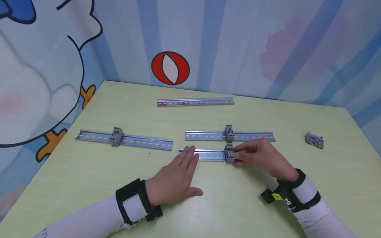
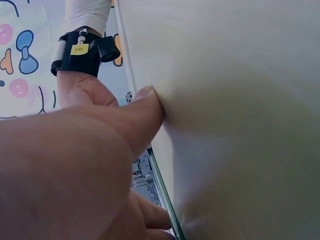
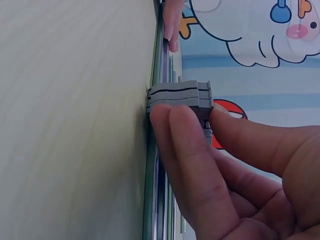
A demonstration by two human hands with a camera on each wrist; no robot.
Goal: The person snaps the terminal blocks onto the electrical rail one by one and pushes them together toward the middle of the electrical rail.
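My right hand (image 1: pixel 261 158) pinches a grey terminal block (image 1: pixel 229 154) between thumb and fingers, on the nearest metal DIN rail (image 1: pixel 210 155). The right wrist view shows the block (image 3: pixel 177 95), made of several slices, sitting on the rail, with the fingertips at its side. Fingers straight, my left hand (image 1: pixel 174 180) rests across the left end of that rail and covers part of it. The right part of the rail is hidden behind my right hand. In the left wrist view, my left hand (image 2: pixel 95 155) blocks most of the rail.
Just behind lies a second rail (image 1: pixel 205 135) with a grey block (image 1: pixel 229 133) on it. A third rail (image 1: pixel 148 142) at left carries another block (image 1: pixel 116 136). A bare rail (image 1: pixel 196 102) lies farther back. One loose block (image 1: pixel 314 140) lies at right on the table (image 1: pixel 238 211).
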